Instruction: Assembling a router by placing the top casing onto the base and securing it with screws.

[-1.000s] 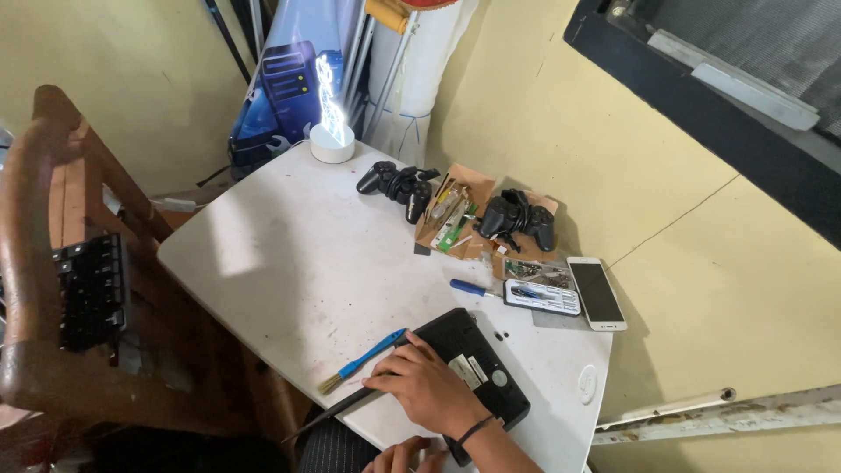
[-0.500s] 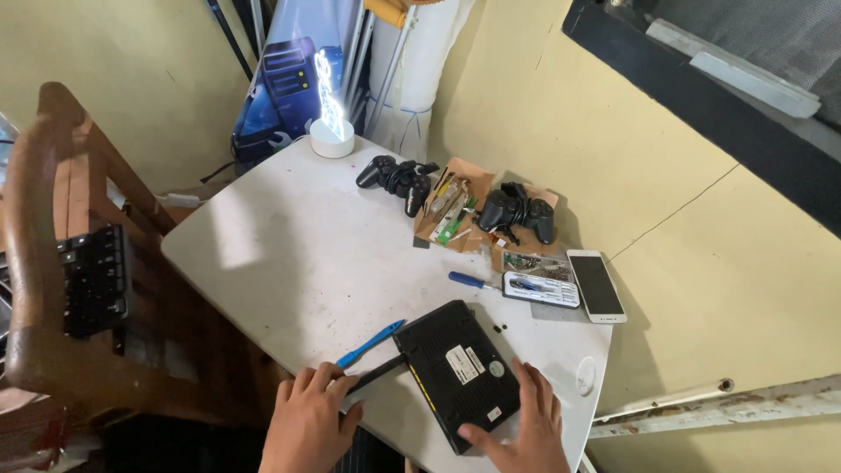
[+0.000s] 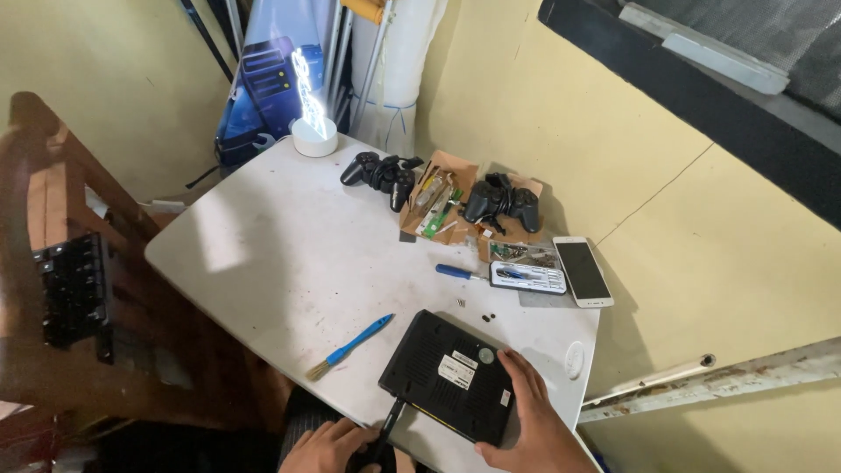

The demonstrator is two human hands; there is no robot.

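Two hands on the black box (image 3: 448, 377) at the table's (image 3: 289, 254) near edge: our right hand (image 3: 526, 420) lies flat, steadying it, our left hand (image 3: 328, 447) grips a dark tool (image 3: 385, 429) at its edge. Prying stage, we reckon; next needs gentle leverage.

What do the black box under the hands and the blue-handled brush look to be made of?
Black box: probably matte moulded plastic, with a dull even sheen and white stickers. Brush: smooth blue handle, likely plastic; pale bristles, material unclear.
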